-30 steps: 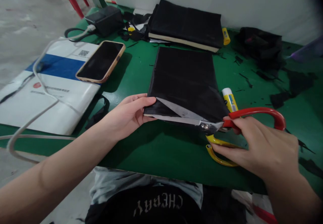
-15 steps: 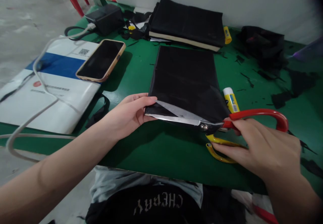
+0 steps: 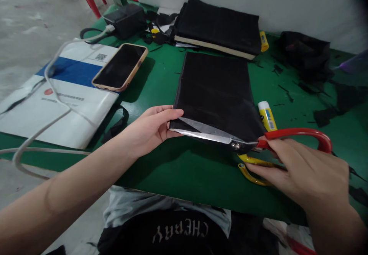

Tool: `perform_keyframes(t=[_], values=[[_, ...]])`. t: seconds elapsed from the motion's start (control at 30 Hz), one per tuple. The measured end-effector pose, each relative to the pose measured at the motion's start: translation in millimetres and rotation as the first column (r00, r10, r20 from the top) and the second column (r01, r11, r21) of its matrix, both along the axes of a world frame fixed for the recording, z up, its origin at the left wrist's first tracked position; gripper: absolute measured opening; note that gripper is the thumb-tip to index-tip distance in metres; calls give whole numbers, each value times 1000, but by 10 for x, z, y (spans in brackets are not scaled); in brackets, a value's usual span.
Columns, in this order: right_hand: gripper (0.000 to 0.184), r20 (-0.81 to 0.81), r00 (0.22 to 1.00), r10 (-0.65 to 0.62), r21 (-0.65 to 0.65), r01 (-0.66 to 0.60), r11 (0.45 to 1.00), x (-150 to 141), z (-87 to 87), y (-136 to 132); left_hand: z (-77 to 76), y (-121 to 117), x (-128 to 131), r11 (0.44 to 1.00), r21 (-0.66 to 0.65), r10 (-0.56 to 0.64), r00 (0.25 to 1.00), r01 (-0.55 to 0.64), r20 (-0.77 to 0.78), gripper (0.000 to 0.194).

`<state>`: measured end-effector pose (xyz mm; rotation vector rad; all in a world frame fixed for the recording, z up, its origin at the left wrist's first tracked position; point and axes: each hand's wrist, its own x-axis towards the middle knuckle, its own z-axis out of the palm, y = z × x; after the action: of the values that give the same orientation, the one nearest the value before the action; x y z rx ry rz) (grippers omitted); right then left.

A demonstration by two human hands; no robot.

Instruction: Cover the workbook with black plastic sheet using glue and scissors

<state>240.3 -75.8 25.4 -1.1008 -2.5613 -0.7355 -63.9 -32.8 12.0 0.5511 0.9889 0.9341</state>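
Note:
A flat, black-covered rectangular piece point(image 3: 215, 86), with a book's shape, is tilted up off the table. My left hand point(image 3: 156, 128) pinches its near left corner, thumb on top and fingers beneath. My right hand point(image 3: 310, 170) grips large scissors point(image 3: 209, 134) with one red handle and one yellow handle. The blades point left and lie slightly apart along the near edge of the black piece, their tips close to my left thumb. Whether the blades have black material between them is hard to make out. A glue stick point(image 3: 267, 115) lies just beyond the red handle.
Black-covered books point(image 3: 217, 25) are stacked at the back, beside a yellow cap point(image 3: 263, 41). On the left are a phone point(image 3: 120, 66), a white-and-blue packet point(image 3: 57, 111), a cable point(image 3: 46, 75) and a black box point(image 3: 125, 20). Crumpled black material point(image 3: 306, 54) and scraps lie right.
The whole view has shifted slightly, so the table things appear a little farther right. Both hands keep their holds, and the scissors stay at about the same place on the black piece.

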Motion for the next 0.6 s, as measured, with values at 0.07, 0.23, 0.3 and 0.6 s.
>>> perform_keyframes(t=[0.07,0.23,0.3,0.6], values=[[33,11,1000,-3,4,3,1000,-5,7,6,6,-1,2,1000,-5,6,1000,-6,-6,4],[34,10,1000,5,-1,-5,1000,3,1,25,2,0,4,1000,-10,8,999,-8,-31,4],[33,5,1000,19,4,-19,1000,10,-6,23,-5,-1,-2,1000,2,5,1000,-4,-28,5],[32,15,999,-29,-27,30,999,5,-7,5,12,-4,-9,1000,13,-26,1000,26,-18,8]])
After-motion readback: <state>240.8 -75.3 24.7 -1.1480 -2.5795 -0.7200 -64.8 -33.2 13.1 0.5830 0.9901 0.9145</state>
